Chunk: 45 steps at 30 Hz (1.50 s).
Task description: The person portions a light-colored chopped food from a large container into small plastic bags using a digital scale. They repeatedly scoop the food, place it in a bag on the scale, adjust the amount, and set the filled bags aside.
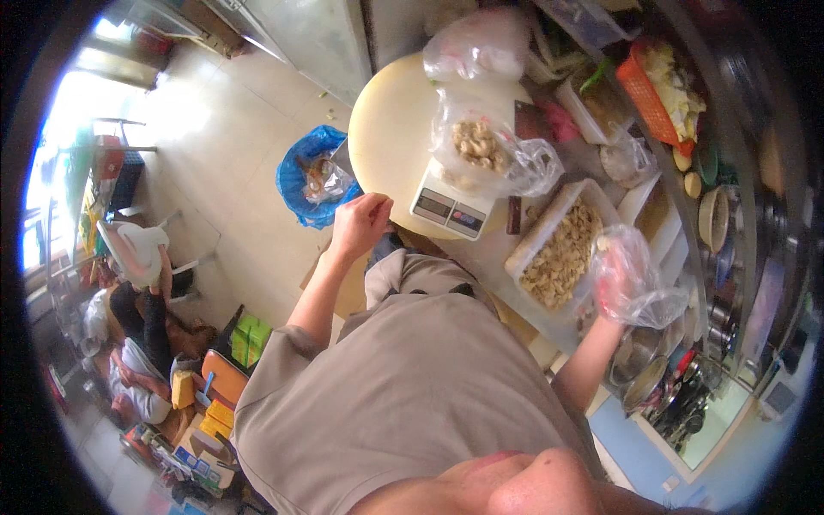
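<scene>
My left hand [364, 225], bare and with fingers curled together, is raised near the front edge of a round cream board. Nothing shows in it. My right hand [611, 275] is inside a clear plastic bag, over the right edge of a white rectangular tub [525, 251] of pale brown sliced food pieces [562, 257]. Its fingers look curled; a small pale bit shows at their tips, too blurred to name. Between my hands, a white kitchen scale [451, 206] carries an open clear bag [534, 163] with similar pieces [479, 146] inside.
The round board [386, 120] bears the scale and a knotted plastic bag [481, 47]. An orange basket [648, 94] of leafy vegetables and other tubs stand at right. A blue-lined bin [296, 193] is on the floor. At far left a person [137, 369] sits near boxes.
</scene>
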Each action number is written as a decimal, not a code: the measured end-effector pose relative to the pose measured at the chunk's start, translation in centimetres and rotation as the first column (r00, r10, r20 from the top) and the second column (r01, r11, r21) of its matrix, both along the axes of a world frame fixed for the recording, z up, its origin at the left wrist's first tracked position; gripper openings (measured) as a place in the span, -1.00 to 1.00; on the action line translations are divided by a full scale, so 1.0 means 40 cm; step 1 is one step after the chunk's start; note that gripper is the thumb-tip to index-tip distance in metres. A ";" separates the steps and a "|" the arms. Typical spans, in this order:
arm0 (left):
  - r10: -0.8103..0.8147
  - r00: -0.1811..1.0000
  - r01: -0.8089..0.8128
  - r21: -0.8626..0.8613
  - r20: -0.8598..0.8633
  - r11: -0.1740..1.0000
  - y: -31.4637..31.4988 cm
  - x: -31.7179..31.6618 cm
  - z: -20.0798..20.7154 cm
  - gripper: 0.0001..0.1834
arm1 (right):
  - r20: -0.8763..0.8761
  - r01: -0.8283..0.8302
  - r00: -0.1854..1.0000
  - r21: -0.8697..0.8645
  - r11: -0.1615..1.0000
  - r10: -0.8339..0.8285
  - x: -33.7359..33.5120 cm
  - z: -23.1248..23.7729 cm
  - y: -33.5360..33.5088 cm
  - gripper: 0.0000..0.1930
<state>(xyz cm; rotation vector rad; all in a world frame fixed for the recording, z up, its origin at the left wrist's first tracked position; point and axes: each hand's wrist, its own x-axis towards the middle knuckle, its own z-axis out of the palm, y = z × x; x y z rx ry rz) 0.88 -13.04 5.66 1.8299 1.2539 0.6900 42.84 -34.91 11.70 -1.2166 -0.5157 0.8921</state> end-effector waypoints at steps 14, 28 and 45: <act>-0.063 0.997 0.067 0.091 -0.039 0.994 -0.008 0.017 0.008 -0.88 | 0.780 0.121 0.607 -0.279 0.953 0.152 -0.226 0.222 0.288 -0.56; 0.275 0.903 -0.191 -0.263 0.331 0.946 0.086 0.092 0.026 -0.72 | 0.478 0.365 0.560 -0.876 0.317 0.677 -0.091 -0.126 -0.153 -0.52; -0.034 0.909 0.195 0.352 -0.414 0.915 0.180 0.334 0.205 -0.43 | 0.872 0.307 0.448 -0.358 0.882 0.197 -0.296 0.047 0.425 -0.77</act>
